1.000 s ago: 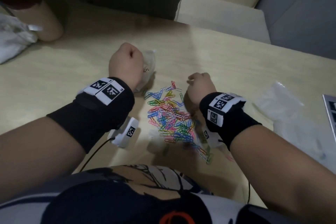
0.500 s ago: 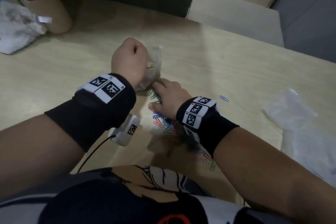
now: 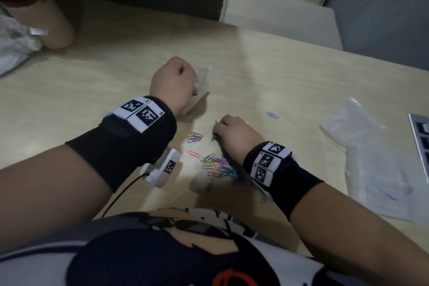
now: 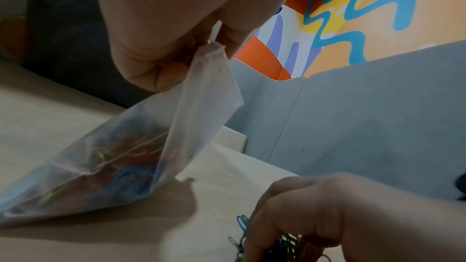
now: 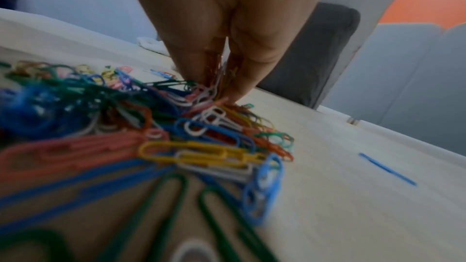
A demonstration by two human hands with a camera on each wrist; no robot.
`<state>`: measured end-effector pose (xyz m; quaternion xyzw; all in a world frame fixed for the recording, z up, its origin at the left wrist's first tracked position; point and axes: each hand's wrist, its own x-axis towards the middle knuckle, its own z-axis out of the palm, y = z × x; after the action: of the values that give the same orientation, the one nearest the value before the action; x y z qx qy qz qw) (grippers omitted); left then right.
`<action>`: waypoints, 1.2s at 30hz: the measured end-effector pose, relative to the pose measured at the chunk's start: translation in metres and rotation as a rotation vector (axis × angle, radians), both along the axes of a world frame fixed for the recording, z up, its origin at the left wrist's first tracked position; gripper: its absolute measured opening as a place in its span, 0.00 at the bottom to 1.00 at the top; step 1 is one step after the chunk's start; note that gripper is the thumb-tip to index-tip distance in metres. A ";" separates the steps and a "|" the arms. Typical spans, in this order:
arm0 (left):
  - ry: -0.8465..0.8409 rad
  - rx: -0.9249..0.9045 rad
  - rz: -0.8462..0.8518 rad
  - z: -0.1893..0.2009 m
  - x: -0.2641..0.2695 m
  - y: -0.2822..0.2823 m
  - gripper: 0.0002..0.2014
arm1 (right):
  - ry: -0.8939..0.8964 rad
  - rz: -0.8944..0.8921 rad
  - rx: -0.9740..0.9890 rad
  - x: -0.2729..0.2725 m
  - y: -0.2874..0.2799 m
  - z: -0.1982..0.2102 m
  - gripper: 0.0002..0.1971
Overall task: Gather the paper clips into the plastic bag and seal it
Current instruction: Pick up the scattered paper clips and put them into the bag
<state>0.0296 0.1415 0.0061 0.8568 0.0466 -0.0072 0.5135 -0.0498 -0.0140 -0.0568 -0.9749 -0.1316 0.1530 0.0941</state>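
My left hand (image 3: 173, 83) pinches the top edge of a clear plastic bag (image 4: 121, 146), whose bottom rests on the table with coloured clips inside; the bag (image 3: 202, 83) peeks out beside the fist in the head view. A pile of coloured paper clips (image 3: 219, 166) lies on the table in front of me. My right hand (image 3: 234, 136) is down at the pile's far edge, and its fingers (image 5: 242, 79) pinch a bunch of clips (image 5: 216, 79). One blue clip (image 3: 272, 115) lies alone to the right.
Spare clear plastic bags (image 3: 371, 158) lie at the right on the pale wooden table (image 3: 278, 72). A grey device edge (image 3: 420, 141) is at the far right. White cloth (image 3: 14, 46) and a person's arm (image 3: 58, 28) sit at the far left.
My right hand went to the bag's mouth half a second ago and has since come back to the pile, where it pinches more clips. The left hand keeps holding the bag.
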 end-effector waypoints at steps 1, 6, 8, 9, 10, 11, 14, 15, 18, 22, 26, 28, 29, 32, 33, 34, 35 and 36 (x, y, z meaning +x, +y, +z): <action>0.007 -0.004 -0.027 0.000 -0.002 -0.004 0.10 | 0.004 -0.031 0.010 -0.001 -0.003 0.001 0.13; 0.070 -0.090 -0.163 -0.004 -0.010 -0.018 0.08 | 0.044 -0.300 0.144 -0.004 -0.017 0.019 0.12; 0.080 -0.098 -0.203 -0.003 -0.013 -0.023 0.08 | 0.040 -0.467 0.285 -0.005 -0.023 0.027 0.09; 0.077 -0.089 -0.222 -0.002 -0.015 -0.025 0.08 | 0.044 -0.558 0.385 -0.005 -0.027 0.029 0.07; 0.071 -0.075 -0.243 -0.002 -0.016 -0.026 0.09 | 0.055 -0.652 0.511 -0.005 -0.030 0.033 0.06; 0.064 -0.056 -0.261 -0.002 -0.017 -0.028 0.09 | 0.074 -0.743 0.650 -0.005 -0.032 0.037 0.06; 0.060 -0.020 -0.265 -0.003 -0.019 -0.030 0.09 | 0.093 -0.878 0.953 -0.002 -0.039 0.054 0.07; 0.065 -0.018 -0.257 -0.003 -0.020 -0.031 0.10 | 0.111 -0.899 1.062 -0.001 -0.040 0.060 0.07; 0.085 -0.020 -0.246 -0.005 -0.021 -0.035 0.09 | 0.217 -0.959 1.408 0.003 -0.040 0.079 0.05; 0.130 -0.059 -0.251 -0.005 -0.023 -0.038 0.09 | 0.328 -1.020 1.561 0.005 -0.028 0.089 0.02; 0.135 -0.084 -0.242 -0.003 -0.024 -0.039 0.10 | 0.360 -1.084 1.475 0.012 -0.015 0.094 0.04; 0.134 -0.092 -0.238 -0.003 -0.023 -0.038 0.09 | 0.399 -1.067 1.405 0.016 -0.011 0.099 0.07; 0.133 -0.092 -0.235 -0.003 -0.023 -0.038 0.09 | 0.434 -1.054 1.394 0.018 -0.010 0.104 0.08; 0.135 -0.102 -0.233 -0.003 -0.023 -0.037 0.08 | 0.527 -1.005 1.353 0.021 -0.007 0.117 0.06; 0.138 -0.103 -0.235 -0.003 -0.023 -0.037 0.08 | 0.541 -0.986 1.325 0.022 -0.007 0.121 0.05; 0.141 -0.102 -0.238 -0.003 -0.023 -0.037 0.08 | 0.549 -0.971 1.294 0.022 -0.006 0.123 0.05; 0.142 -0.105 -0.242 -0.003 -0.024 -0.037 0.08 | 0.548 -0.967 1.255 0.023 -0.006 0.125 0.05; 0.143 -0.105 -0.247 -0.003 -0.025 -0.037 0.08 | 0.529 -0.963 1.202 0.023 -0.006 0.125 0.05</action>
<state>0.0051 0.1049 0.0036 0.8252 -0.0231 -0.1336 0.5483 -0.0265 -0.0199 0.0686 -0.6391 0.2689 0.2241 0.6849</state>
